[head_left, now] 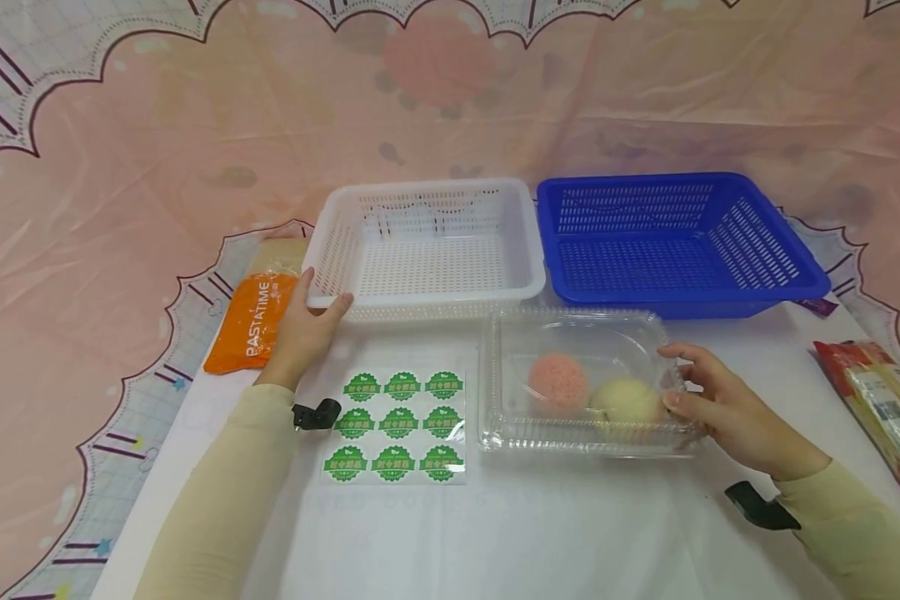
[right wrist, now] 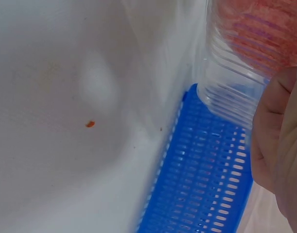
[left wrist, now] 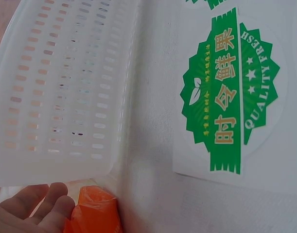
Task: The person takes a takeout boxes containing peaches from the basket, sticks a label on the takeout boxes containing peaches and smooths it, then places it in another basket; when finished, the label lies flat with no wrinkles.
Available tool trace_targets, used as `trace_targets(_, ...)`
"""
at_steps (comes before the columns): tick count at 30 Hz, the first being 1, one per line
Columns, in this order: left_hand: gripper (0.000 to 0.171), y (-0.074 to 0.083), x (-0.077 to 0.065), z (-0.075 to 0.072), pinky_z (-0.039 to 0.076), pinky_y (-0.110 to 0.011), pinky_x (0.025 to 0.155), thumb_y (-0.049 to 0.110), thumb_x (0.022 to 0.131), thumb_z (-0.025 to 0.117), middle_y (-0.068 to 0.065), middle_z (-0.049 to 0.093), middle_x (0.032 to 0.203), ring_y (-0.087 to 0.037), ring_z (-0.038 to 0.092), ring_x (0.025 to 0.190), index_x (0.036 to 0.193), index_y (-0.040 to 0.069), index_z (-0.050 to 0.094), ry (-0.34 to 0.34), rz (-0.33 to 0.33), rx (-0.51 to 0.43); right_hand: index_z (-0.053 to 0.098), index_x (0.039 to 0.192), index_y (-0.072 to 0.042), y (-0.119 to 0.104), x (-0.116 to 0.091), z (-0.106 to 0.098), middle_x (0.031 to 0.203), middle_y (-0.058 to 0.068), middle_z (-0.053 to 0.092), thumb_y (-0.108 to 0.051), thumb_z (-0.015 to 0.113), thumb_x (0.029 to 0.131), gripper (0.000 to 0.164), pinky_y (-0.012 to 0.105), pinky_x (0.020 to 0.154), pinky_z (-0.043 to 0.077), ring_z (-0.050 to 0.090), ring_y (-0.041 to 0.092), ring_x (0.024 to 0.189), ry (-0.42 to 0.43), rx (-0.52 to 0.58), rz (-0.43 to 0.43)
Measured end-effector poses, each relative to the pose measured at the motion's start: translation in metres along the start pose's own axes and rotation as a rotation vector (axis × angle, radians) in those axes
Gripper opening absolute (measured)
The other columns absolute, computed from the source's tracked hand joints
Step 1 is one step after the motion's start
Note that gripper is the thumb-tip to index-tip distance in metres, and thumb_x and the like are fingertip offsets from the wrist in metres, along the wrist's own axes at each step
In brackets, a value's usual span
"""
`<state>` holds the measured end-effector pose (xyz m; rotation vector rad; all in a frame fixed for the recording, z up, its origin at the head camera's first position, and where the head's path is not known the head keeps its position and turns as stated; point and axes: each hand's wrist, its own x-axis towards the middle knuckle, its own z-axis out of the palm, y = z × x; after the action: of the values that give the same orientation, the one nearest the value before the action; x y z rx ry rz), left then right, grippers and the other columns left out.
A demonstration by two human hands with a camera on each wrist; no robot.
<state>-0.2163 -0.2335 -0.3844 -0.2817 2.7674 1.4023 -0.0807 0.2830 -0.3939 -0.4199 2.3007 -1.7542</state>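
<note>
While your left hand grips the near left corner of the white basket, your right hand pinches the right edge of the clear container between thumb and fingers. Container contents: one round pink item; beside it, one round pale yellow item. Container position: before the baskets, right of your sticker sheet with nine green labels. Behind it: blue basket, just right of the white one. Far left: orange packet, marked PASTATIME. Far right: red-ended packet on your white table.
</note>
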Motion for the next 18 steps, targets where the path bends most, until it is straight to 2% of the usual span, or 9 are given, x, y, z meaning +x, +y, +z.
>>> trace_targets(5,0.094,0.0007,0.0,0.0001,0.032,-0.061,0.11,0.059,0.094,0.058,-0.015,0.023,0.162,-0.04,0.041,0.131,0.162,0.032,0.0,0.004,-0.002,-0.001,0.035,0.145,-0.032,0.0014,0.0019,-0.0002,0.125,0.024,0.033,0.0,0.046,0.103,0.053,0.028,0.064,0.052,0.054,0.019,0.089,0.006,-0.043,0.002)
trace_targets(11,0.093,0.0004,0.0001,-0.0002,0.033,-0.06,0.11,0.056,0.095,0.06,-0.015,0.023,0.162,-0.04,0.042,0.129,0.162,0.03,0.001,0.009,0.002,-0.005,0.033,0.147,-0.014,0.0003,0.0062,-0.0021,0.127,0.025,0.041,-0.007,0.052,0.103,0.049,0.031,0.061,0.054,0.057,0.016,0.087,0.034,-0.18,0.034)
trace_targets(15,0.093,-0.0001,0.0001,0.0,0.032,-0.059,0.111,0.056,0.095,0.06,-0.015,0.022,0.163,-0.04,0.043,0.129,0.163,0.028,0.002,0.011,0.008,-0.012,0.03,0.147,-0.008,0.002,0.0087,-0.0022,0.125,0.026,0.042,-0.005,0.052,0.103,0.049,0.033,0.061,0.056,0.06,0.015,0.087,0.03,-0.176,0.027)
trace_targets(18,0.095,-0.0004,0.0001,0.0,0.032,-0.059,0.111,0.059,0.094,0.059,-0.014,0.022,0.163,-0.04,0.042,0.129,0.162,0.029,0.002,0.008,0.011,-0.015,0.032,0.146,-0.011,0.0047,0.0098,-0.0018,0.123,0.025,0.043,-0.004,0.052,0.103,0.049,0.033,0.06,0.056,0.061,0.015,0.085,0.031,-0.162,0.015)
